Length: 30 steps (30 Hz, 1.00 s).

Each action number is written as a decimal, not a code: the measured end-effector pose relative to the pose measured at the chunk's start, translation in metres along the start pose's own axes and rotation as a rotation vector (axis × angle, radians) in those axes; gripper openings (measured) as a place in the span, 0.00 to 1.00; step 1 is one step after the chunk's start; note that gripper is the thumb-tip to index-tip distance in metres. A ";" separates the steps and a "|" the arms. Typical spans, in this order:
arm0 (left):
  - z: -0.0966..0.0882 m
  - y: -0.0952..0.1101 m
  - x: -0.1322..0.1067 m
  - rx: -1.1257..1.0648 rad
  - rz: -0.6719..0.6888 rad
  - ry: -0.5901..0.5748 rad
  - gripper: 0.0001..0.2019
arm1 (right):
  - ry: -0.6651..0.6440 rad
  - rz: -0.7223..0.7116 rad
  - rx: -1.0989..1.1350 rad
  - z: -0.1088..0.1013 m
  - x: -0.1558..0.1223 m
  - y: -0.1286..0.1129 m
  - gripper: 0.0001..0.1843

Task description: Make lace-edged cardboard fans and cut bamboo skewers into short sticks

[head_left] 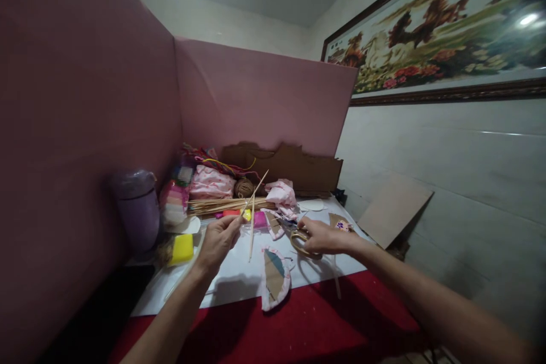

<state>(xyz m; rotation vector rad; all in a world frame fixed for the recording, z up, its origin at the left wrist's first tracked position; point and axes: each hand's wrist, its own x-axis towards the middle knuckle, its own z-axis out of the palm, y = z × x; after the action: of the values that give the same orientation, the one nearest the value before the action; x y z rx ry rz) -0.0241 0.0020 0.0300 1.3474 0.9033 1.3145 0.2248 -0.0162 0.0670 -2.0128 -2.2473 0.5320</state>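
My left hand (pixel 218 238) is closed in a pinch on thin bamboo sticks (pixel 252 210); one points up and to the right, another hangs down over the white sheet (pixel 239 273). My right hand (pixel 321 237) is closed round the gold handles of a pair of scissors (pixel 294 232), whose blades point left toward the sticks. A cardboard half-round piece edged in pink cloth (pixel 275 277) lies on the white sheet just in front of both hands.
A bundle of bamboo sticks (pixel 222 205), a ball of twine (pixel 244 186), pink cloth (pixel 211 182) and cardboard pieces (pixel 290 165) lie at the back. A purple jar (pixel 137 205) and a yellow block (pixel 182 248) stand left. Pink partition boards (pixel 256 91) enclose the red-covered table (pixel 315 324).
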 end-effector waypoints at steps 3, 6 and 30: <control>0.000 0.001 0.000 0.000 -0.038 -0.010 0.18 | 0.014 -0.061 -0.103 -0.028 -0.010 0.012 0.19; 0.000 0.002 0.000 -0.025 -0.118 -0.042 0.18 | -0.024 -0.100 0.041 -0.039 -0.026 0.031 0.25; 0.004 0.009 -0.010 -0.123 -0.266 -0.207 0.11 | 0.050 -0.435 0.676 0.036 -0.010 -0.037 0.35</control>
<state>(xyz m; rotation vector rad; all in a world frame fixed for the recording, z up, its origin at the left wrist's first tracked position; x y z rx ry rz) -0.0230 -0.0099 0.0370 1.1973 0.8134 0.9909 0.1809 -0.0359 0.0462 -1.1645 -1.9989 0.9964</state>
